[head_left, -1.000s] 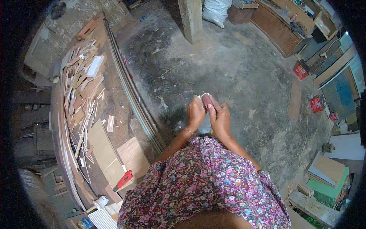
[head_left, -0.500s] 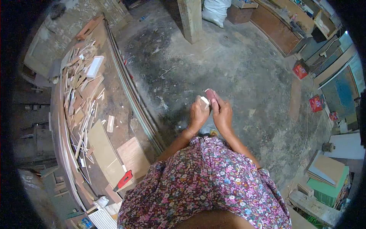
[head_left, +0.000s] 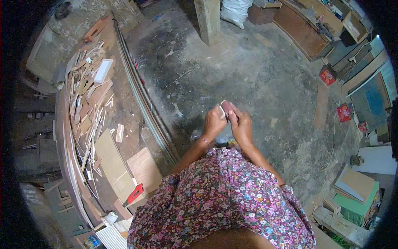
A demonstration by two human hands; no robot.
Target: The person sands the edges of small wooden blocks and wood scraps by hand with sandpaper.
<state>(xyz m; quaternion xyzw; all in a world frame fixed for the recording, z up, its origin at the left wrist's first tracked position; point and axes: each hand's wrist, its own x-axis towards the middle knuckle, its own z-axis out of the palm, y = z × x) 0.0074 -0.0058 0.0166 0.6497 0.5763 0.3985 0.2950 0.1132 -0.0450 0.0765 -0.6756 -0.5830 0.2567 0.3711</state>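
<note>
In front of my body, my left hand [head_left: 214, 124] is closed around a small pale piece of wood [head_left: 222, 112], whose light end shows above the fingers. Close against it, my right hand [head_left: 242, 128] grips a reddish-brown piece of sandpaper [head_left: 226, 107], with the thumb pressed along its near side. The sandpaper lies against the wood or just beside it; the contact point is too small to make out. Most of the wood is hidden inside my left fist.
On the left, a long workbench [head_left: 124, 99] bears wood offcuts [head_left: 85, 97], flat boards [head_left: 144, 168] and a red-handled saw [head_left: 134, 194]. A concrete post [head_left: 207, 25] and a white sack [head_left: 235, 12] stand ahead. Red boxes [head_left: 343, 112] and a green stack [head_left: 355, 203] are at right.
The sandpaper and my right hand have shifted slightly down and left, closer over the wood's end. My left hand has turned a little, so less of the pale end shows.
</note>
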